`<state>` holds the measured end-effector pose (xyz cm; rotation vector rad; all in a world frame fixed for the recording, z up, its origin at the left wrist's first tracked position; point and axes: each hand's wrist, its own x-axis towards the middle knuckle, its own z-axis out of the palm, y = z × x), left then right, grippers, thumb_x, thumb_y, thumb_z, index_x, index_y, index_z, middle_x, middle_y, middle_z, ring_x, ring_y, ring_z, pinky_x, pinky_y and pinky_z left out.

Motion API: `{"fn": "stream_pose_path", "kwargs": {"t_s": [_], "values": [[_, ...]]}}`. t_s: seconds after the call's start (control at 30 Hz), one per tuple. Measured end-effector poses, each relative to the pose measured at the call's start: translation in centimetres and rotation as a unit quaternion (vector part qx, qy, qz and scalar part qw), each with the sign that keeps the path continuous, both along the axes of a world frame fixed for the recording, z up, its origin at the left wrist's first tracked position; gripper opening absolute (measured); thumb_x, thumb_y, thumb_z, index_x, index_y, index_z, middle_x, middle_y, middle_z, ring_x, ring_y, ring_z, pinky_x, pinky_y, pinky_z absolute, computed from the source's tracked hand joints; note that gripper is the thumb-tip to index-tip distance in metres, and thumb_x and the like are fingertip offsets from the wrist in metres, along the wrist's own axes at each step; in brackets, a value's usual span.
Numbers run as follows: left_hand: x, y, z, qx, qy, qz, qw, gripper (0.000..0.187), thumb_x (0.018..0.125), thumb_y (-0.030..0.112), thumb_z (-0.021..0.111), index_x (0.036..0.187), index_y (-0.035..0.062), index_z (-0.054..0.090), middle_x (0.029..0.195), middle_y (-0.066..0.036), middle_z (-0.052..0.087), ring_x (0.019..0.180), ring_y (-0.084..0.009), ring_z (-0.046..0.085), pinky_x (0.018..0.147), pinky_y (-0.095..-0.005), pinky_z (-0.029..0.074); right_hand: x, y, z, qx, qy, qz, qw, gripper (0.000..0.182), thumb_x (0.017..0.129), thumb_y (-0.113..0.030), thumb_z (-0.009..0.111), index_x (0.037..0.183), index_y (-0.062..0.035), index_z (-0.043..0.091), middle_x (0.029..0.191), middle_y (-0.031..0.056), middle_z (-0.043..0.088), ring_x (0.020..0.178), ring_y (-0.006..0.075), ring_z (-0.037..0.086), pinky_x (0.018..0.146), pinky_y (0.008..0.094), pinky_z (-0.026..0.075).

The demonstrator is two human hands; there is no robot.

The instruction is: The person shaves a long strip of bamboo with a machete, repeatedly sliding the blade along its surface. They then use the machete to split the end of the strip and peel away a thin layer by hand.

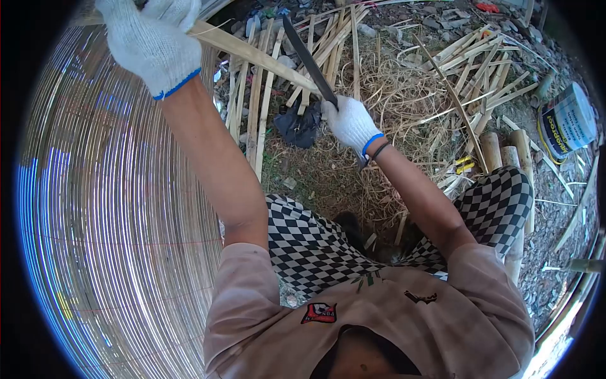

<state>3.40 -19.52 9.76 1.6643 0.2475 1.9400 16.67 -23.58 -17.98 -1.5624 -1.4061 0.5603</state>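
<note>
At the upper left, my left hand (154, 50), in a white knit glove with a blue cuff, is closed round a long bamboo strip (252, 55). The strip slants down to the right, its near end meeting the blade by my other glove. My right hand (350, 123), gloved the same way, grips a machete (309, 63) whose dark blade points up and to the left. Its handle is mostly hidden inside the fist. Below the blade, a crumpled black plastic bag (298, 125) lies on the ground.
A bamboo slat screen (120, 208) fills the left side. Split bamboo strips (255, 101) and curly shavings (391, 88) litter the ground ahead. On the right are bamboo poles (491, 151), a yellow-handled tool (464, 165) and a paint bucket (568, 123).
</note>
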Motion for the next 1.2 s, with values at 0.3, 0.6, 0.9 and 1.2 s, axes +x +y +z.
{"fn": "stream_pose_path", "kwargs": {"t_s": [0.3, 0.6, 0.9, 1.2], "values": [[1.5, -0.1, -0.7, 0.104, 0.029, -0.105, 0.989, 0.038, 0.106, 0.048, 0.053, 0.083, 0.0176, 0.048, 0.057, 0.01, 0.03, 0.041, -0.0032, 0.027, 0.035, -0.0227, 0.021, -1.1, 1.0, -0.7, 0.056, -0.017, -0.036, 0.998, 0.029, 0.099, -0.026, 0.057, 0.104, 0.0016, 0.066, 0.068, 0.0252, 0.064, 0.069, 0.045, 0.068, 0.06, 0.0512, 0.053], [-1.6, 4.1, 1.4, 0.03, 0.07, 0.057, 0.995, 0.044, 0.102, 0.035, 0.045, 0.105, -0.0087, 0.05, 0.097, -0.027, 0.056, 0.078, -0.0404, 0.063, 0.077, -0.0469, 0.06, -2.4, -2.0, 5.4, 0.15, -0.14, -0.04, 0.978, 0.025, 0.097, -0.024, 0.056, 0.093, -0.0004, 0.06, 0.064, 0.0201, 0.066, 0.057, 0.039, 0.068, 0.054, 0.05, 0.054], [-6.8, 9.4, 2.4, 0.0, 0.117, -0.01, 0.993, 0.041, 0.099, 0.031, 0.041, 0.104, -0.0092, 0.049, 0.087, -0.025, 0.049, 0.083, -0.0416, 0.057, 0.084, -0.053, 0.055, -1.9, -1.6, 4.5, 0.1, -0.12, -0.023, 0.987, 0.025, 0.095, -0.021, 0.058, 0.094, 0.0034, 0.062, 0.065, 0.0242, 0.066, 0.062, 0.0408, 0.069, 0.058, 0.0488, 0.056], [-5.2, 7.7, 3.3, 0.029, 0.09, 0.02, 0.995, 0.038, 0.102, 0.029, 0.043, 0.094, -0.0077, 0.051, 0.077, -0.022, 0.052, 0.062, -0.0317, 0.057, 0.054, -0.0386, 0.055, -0.5, 2.4, -6.6, -0.127, -0.113, -0.001, 0.985, 0.035, 0.093, -0.021, 0.053, 0.099, 0.0094, 0.069, 0.085, 0.0318, 0.071, 0.081, 0.0427, 0.073, 0.073, 0.0494, 0.06]]}}
